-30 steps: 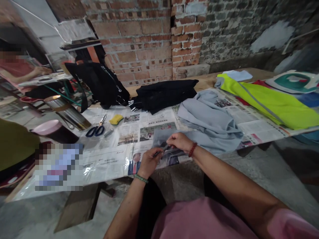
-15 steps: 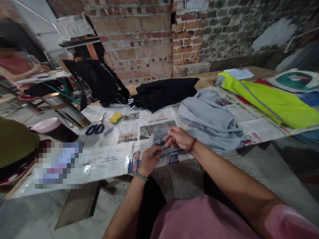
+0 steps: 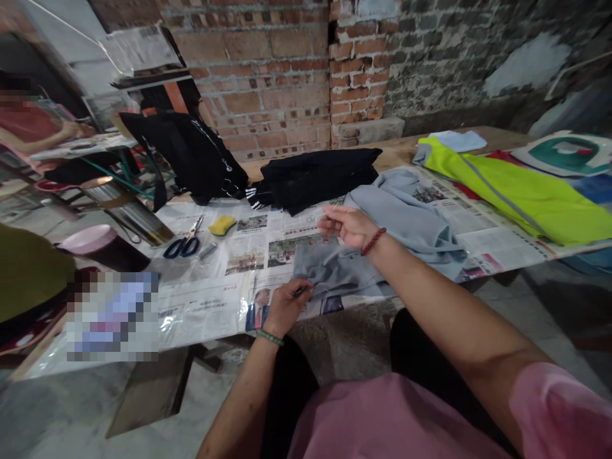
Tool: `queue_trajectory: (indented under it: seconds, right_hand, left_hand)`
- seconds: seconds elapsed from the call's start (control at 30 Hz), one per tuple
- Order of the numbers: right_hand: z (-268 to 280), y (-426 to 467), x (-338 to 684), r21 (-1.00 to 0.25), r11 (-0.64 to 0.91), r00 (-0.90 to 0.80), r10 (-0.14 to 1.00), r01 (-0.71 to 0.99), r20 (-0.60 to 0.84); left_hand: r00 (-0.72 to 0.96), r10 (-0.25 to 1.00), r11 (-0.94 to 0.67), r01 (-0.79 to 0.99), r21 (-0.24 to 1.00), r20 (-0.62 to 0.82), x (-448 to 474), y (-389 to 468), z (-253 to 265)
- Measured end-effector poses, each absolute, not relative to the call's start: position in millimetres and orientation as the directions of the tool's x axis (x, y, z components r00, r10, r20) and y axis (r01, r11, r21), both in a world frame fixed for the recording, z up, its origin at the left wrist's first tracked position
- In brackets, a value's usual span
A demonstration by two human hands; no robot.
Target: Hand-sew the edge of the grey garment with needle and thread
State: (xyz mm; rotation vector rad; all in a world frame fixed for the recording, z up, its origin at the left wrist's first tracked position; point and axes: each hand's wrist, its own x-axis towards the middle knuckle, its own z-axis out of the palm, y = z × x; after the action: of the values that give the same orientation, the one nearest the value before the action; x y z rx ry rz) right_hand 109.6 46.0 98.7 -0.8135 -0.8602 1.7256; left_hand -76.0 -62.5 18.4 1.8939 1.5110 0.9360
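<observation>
The near end of a light grey garment (image 3: pixel 344 271) lies over the table's front edge, and its bulk is bunched farther right. My left hand (image 3: pixel 287 305), with a green bead bracelet, pinches the garment's left corner; a small dark bit shows at the fingertips. Raised above the cloth is my right hand (image 3: pixel 351 224), wearing a red bead bracelet. Its thumb and forefinger are pressed together, and whatever they hold is too fine to make out.
Newspaper under clear plastic covers the table (image 3: pixel 205 306). Scissors (image 3: pixel 186 241), a yellow sponge (image 3: pixel 222 225), a steel flask (image 3: pixel 127 210) and a dark cup (image 3: pixel 108 248) stand left. Black clothing (image 3: pixel 320 175) lies behind; a neon vest (image 3: pixel 516 191) and an iron (image 3: pixel 564 155) are right. A person (image 3: pixel 38 127) sits far left.
My right hand has risen from the cloth beside my left hand, moving up and slightly right. My left hand has stayed at the garment's corner.
</observation>
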Motion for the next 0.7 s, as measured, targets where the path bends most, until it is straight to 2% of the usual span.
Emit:
queue_trajectory:
  seconds: [0.37,0.7]
  right_hand:
    - [132.2,72.3,135.9,-0.914,-0.008,-0.092,0.995,-0.405,0.032]
    - [143.8,92.0,153.0,-0.928,0.085,0.02,0.996,-0.363,0.083]
  left_hand:
    - [0.057,0.979,-0.194,0.55,0.812,0.195,-78.5,-62.2,23.6]
    - [0.037,0.982,-0.174,0.546,0.819,0.184,-78.6,-63.2,23.8]
